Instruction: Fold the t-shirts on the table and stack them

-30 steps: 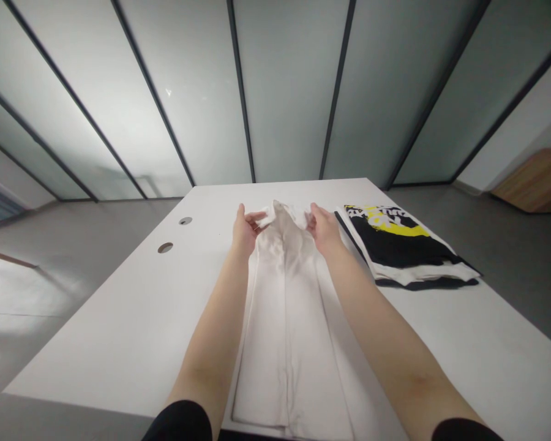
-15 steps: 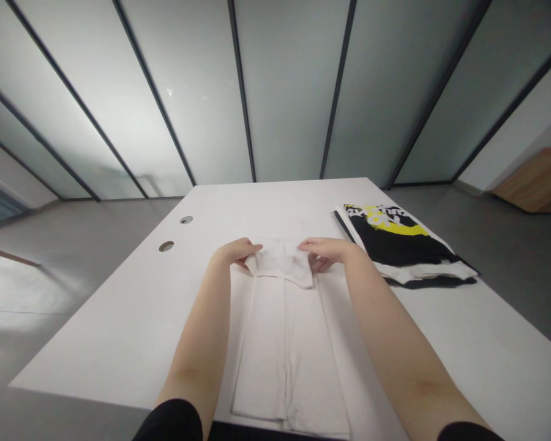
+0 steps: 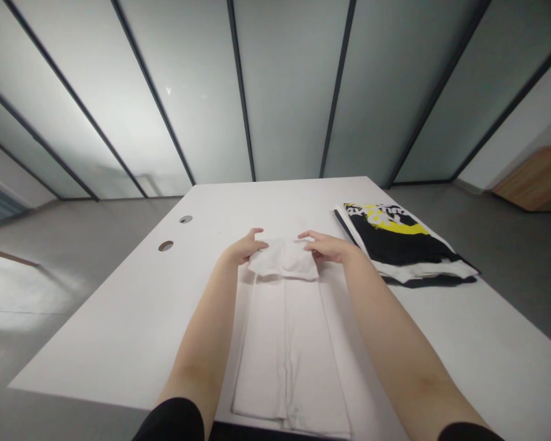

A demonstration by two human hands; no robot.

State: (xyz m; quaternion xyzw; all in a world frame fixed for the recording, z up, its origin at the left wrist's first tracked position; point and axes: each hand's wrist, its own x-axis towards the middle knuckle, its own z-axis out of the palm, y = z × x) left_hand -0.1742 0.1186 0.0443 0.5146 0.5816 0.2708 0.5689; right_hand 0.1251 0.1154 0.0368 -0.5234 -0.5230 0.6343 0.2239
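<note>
Nearby on the desk (image 3: 119,324): stack of folded clothes (image 3: 397,246) to the right, topped with black, yellow and white print, left edge partly hidden behind the right wrist; two round holes (image 3: 166,246), well apart to the left.
Behind: frosted glass panels (image 3: 289,92) in dark frames.
White garment (image 3: 307,355): lying lengthwise between the forearms, far end folded back toward the near edge.
Left hand (image 3: 244,247) and right hand (image 3: 331,247): pinching opposite sides of that folded end, thumbs on top, index fingers (image 3: 308,234) raised.
</note>
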